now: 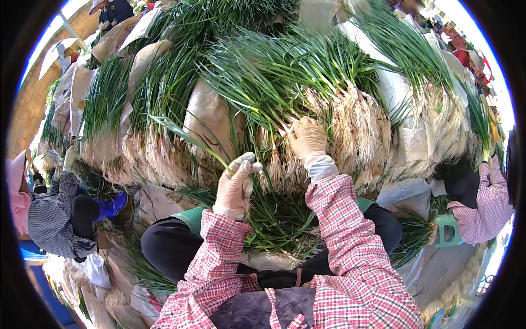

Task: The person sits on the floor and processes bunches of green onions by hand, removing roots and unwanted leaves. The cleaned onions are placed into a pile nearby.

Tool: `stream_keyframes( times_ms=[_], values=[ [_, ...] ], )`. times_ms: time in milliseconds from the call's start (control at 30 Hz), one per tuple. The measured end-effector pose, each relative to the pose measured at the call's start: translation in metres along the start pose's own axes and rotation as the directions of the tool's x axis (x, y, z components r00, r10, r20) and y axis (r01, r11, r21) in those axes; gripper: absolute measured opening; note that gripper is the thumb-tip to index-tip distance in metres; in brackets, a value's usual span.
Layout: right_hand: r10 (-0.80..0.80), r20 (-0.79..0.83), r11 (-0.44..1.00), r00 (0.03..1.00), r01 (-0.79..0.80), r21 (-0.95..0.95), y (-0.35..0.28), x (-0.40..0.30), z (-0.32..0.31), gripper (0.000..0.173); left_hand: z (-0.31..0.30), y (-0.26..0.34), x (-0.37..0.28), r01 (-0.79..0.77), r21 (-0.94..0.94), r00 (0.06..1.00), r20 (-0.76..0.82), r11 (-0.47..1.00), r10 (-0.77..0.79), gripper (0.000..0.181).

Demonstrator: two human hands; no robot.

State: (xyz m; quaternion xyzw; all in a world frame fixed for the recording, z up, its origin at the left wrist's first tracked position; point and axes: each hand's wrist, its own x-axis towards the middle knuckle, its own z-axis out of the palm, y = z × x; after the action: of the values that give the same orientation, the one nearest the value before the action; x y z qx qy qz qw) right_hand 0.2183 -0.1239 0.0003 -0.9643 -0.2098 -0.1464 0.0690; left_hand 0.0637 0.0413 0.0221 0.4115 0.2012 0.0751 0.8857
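Observation:
My left hand (236,185), in a pale glove with dirty fingertips, is closed on the lower end of a green leafy stalk (193,142) whose leaves point up and left. To its right, my right hand (308,137), also gloved, has its fingers at the pinkish stem bases of a large pile of green allium plants (263,78). Whether it grips one of them cannot be told. Long pale roots (359,131) hang from the pile on the right of that hand. Loose green leaves (283,226) lie between my knees, below both hands.
Rows of similar rooted plants (107,86) stand at the left, and more (431,86) at the right, among pale sacking sheets (213,119). A person in a checked jacket (49,222) sits at the left; another (483,214) is at the right by a green plastic stool (448,231).

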Motion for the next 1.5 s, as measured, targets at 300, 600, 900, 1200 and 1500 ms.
stream_keyframes(
  times_ms=[300,600,900,1200,1500],
  values=[
    [-0.145,0.151,0.688,0.978,-0.01,0.726,-0.031,-0.102,-0.067,0.028,0.002,-0.05,0.017,0.472,-0.172,0.873,0.228,0.865,-0.431,0.022],
    [0.108,0.469,-0.009,0.877,-0.471,0.882,-0.06,-0.092,0.005,0.017,-0.014,-0.053,-0.009,0.356,0.082,0.919,0.148,0.931,-0.365,0.015],
    [0.091,0.45,0.228,0.888,-0.458,0.859,-0.065,-0.078,0.031,0.02,-0.019,-0.066,-0.011,0.277,0.233,0.961,-0.048,0.932,-0.273,0.016],
    [-0.188,0.7,-0.465,0.689,-0.69,0.554,-0.049,-0.113,0.05,0.018,-0.034,-0.051,-0.018,0.227,-0.149,0.949,0.254,0.962,-0.185,0.02],
    [-0.04,0.049,0.99,0.998,0.032,0.14,-0.02,-0.018,-0.011,0.027,-0.049,0.016,-0.009,0.06,-0.256,0.997,0.065,0.965,-0.044,0.032]
  ],
)
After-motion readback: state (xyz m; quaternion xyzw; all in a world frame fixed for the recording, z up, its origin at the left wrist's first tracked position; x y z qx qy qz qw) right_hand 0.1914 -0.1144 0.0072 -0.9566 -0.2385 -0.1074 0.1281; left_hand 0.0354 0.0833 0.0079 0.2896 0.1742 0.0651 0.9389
